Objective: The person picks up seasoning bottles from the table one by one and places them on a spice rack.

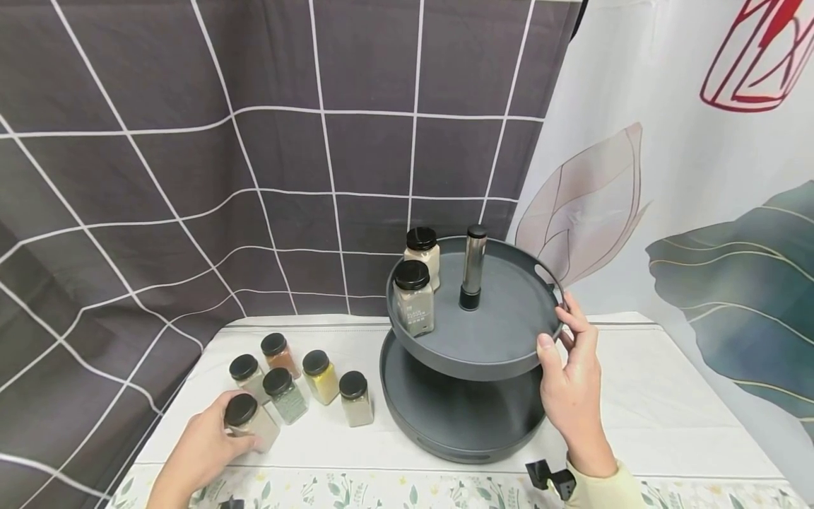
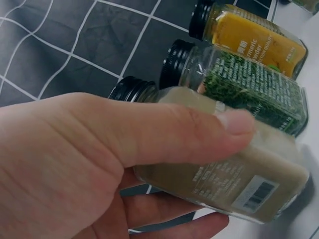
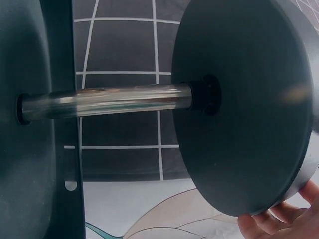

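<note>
Gripped between the thumb and curled fingers of the left hand (image 1: 206,445), the powder jar (image 2: 224,179) is positioned well to the left of the two-tier stand (image 1: 509,314), towards the person. Its black lid is fitted, and a barcode is printed on its side. Whether its base touches the table (image 1: 642,403) cannot be told from here.

The right hand (image 1: 575,378), in a pale yellow sleeve (image 1: 607,488), holds the stand's upper tray (image 1: 470,369) at the right rim; thumb and fingers are spread along the edge.

On the upper tray, at the stand's left side, are two black-lidded jars: a front jar (image 1: 415,311) with grey contents and, just behind it, a rear jar (image 1: 429,261) with cream contents. A metal post (image 1: 473,265) rises upright from the tray. Below, the lower tray (image 1: 470,428) extends nearer to the person.

Five further jars stand left of the stand, all with black lids. Nearest the stand is a pale jar (image 1: 357,410); next, a yellow jar (image 1: 324,384); then a green herb jar (image 1: 290,404), an orange-brown jar (image 1: 283,360) and a greyish jar (image 1: 256,386).

Behind the stand hangs a dark checked curtain (image 1: 369,155).
</note>
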The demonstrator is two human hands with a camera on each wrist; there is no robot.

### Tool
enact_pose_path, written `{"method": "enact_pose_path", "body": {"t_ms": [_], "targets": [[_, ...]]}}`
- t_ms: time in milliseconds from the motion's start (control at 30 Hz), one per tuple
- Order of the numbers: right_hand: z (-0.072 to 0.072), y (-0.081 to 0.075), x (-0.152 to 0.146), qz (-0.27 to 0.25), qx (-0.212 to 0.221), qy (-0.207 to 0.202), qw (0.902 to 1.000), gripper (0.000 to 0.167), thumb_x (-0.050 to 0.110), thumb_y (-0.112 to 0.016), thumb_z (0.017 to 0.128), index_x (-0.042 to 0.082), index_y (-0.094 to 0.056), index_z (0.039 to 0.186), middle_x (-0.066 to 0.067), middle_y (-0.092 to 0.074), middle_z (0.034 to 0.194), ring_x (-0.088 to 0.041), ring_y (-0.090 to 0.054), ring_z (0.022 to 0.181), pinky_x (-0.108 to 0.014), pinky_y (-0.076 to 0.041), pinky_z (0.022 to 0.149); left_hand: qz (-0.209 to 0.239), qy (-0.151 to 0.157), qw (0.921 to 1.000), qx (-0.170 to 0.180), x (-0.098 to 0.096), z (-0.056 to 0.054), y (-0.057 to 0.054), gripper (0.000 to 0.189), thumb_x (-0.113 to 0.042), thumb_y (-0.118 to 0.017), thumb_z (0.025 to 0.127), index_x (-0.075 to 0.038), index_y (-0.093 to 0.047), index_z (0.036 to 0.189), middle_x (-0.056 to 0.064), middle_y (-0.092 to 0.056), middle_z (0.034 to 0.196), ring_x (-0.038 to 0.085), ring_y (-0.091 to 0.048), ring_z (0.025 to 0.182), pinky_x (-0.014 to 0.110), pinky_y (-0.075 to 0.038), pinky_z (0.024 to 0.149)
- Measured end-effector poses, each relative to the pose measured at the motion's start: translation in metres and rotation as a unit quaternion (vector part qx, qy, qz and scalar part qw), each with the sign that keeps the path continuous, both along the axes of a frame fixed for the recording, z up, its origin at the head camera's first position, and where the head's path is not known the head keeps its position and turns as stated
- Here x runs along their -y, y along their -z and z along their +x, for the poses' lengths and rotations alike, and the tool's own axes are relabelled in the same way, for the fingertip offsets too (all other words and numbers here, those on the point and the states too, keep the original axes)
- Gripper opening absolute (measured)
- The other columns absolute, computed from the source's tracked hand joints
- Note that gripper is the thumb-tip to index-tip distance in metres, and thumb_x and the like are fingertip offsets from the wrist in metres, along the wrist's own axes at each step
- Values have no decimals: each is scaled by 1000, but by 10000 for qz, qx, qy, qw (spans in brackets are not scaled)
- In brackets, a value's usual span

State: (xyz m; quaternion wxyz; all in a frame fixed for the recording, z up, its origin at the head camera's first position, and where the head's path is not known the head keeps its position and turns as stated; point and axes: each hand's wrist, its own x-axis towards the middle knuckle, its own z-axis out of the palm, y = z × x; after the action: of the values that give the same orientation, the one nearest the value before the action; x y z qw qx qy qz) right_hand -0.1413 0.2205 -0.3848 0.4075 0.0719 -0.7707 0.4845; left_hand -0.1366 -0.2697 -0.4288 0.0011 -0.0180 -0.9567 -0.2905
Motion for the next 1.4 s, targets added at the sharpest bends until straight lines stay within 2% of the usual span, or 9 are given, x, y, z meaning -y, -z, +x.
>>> {"method": "enact_pose_path", "body": {"t_ms": [133, 333, 500, 833, 933, 1100, 1233, 1333, 1400], "targets": [[1, -1, 1, 40, -37, -7, 10000, 44, 11, -59, 98, -7, -45, 135, -6, -38, 159, -21, -39, 143, -15, -35, 107, 3, -142, 9999, -15, -2, 3, -6, 84, -24, -91, 69, 1, -49, 136, 24, -70, 111, 30, -69, 90, 51, -55, 79], [1, -1, 0, 35, -34, -27, 10000, 44, 10, -59, 97, -7, -46, 135, -6, -39, 158, -22, -39, 143, -15, -36, 107, 57, -218, 9997, -122, -3, 6, -14, 82, -18, -87, 74, 3, -42, 139, 28, -68, 112, 29, -68, 87, 51, -56, 76], [1, -1, 0, 32, -100, -41, 9999, 44, 10, -59, 97, -7, -46, 135, -8, -39, 158, -24, -38, 144, -16, -35, 108, 67, -339, 9990, -300, -5, 7, -17, 81, -19, -87, 75, 2, -40, 138, 21, -71, 102, 25, -66, 84, 45, -54, 71], [-2, 0, 0, 87, -292, 72, 9995, 41, 10, -59, 96, -8, -49, 131, -9, -41, 156, -25, -39, 143, -17, -34, 108, 133, -566, 9978, -325, -8, 11, -30, 86, -19, -84, 77, 4, -31, 141, 15, -69, 90, 23, -64, 80, 38, -51, 66], [-2, 0, 0, 113, -327, 96, 9994, 40, 10, -60, 96, -8, -49, 130, -12, -41, 155, -25, -39, 143, -17, -34, 109, 152, -584, 9972, -448, -8, 15, -34, 86, -20, -84, 78, 4, -32, 141, 17, -70, 93, 25, -65, 82, 38, -50, 67], [-2, 2, 1, 116, -358, 120, 9992, 38, 9, -60, 95, -9, -50, 128, -15, -42, 154, -26, -39, 142, -16, -34, 110, 264, -533, 9946, -850, -12, 18, -39, 84, -17, -86, 77, 3, -35, 141, 29, -68, 107, 38, -71, 91, 45, -57, 73], [-2, 2, 1, 111, -368, 107, 9992, 38, 7, -61, 95, -9, -50, 127, -16, -42, 153, -28, -40, 142, -17, -33, 111, 316, -557, 9899, -1263, -17, 19, -44, 83, -12, -89, 73, 2, -40, 138, 30, -68, 109, 34, -73, 88, 21, -55, 71], [-2, 1, 1, 111, -387, 107, 9991, 38, 7, -61, 94, -9, -51, 126, -16, -42, 153, -29, -40, 141, -17, -33, 111, 372, -561, 9845, -1622, -24, 19, -49, 82, -9, -90, 70, 0, -43, 137, 27, -69, 107, 17, -73, 82, 4, -44, 68], [-2, 1, 1, 115, -400, 131, 9990, 37, 7, -61, 94, -9, -51, 126, -15, -42, 153, -29, -42, 140, -17, -33, 111, 455, -510, 9811, -1810, -29, 19, -55, 82, -8, -90, 70, -2, -44, 139, 26, -69, 109, 5, -70, 81, 1, -42, 69]]}}
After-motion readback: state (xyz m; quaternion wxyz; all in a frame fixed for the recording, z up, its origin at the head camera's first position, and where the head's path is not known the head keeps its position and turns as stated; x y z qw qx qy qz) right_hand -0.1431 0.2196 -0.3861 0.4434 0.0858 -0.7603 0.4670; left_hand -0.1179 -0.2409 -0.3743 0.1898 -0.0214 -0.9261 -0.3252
